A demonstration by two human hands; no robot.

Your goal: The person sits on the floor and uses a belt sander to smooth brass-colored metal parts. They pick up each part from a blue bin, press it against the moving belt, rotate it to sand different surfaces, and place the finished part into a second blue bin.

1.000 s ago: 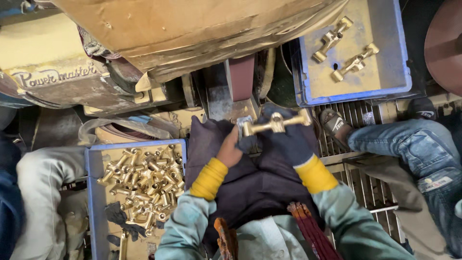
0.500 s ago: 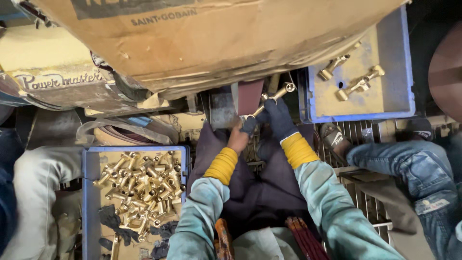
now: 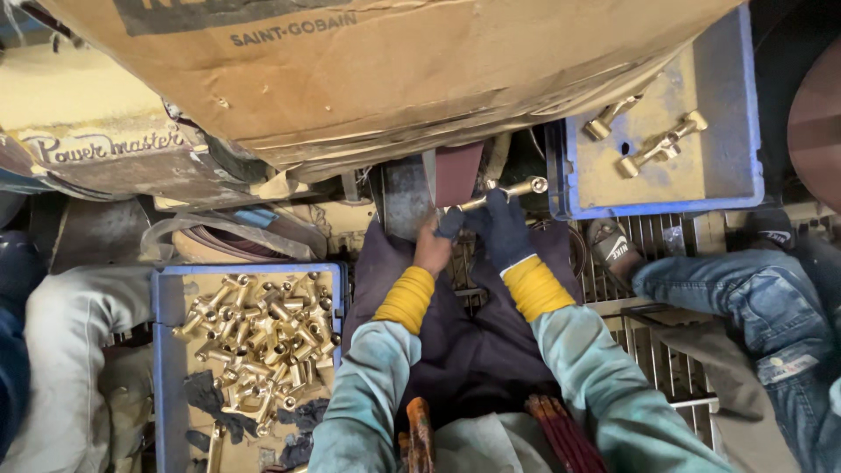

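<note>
Both my hands hold one brass fitting against a reddish sanding belt just under a big cardboard cover. My left hand, bare with a dark fingertip cover, grips the fitting's left end. My right hand, in a dark glove, grips its middle; the fitting's right end sticks out toward the upper right. Yellow cuffs and teal sleeves run down to the frame's bottom. A dark apron lies over my lap.
A blue tray at lower left holds several brass fittings. Another blue tray at upper right holds two fittings. A second person's jeans leg and sandalled foot rest on a metal grate at the right. A light-trousered leg is at the left.
My hands have carried the fitting up and away from my lap to the belt, and it has tilted with its right end raised. The view has shifted slightly.
</note>
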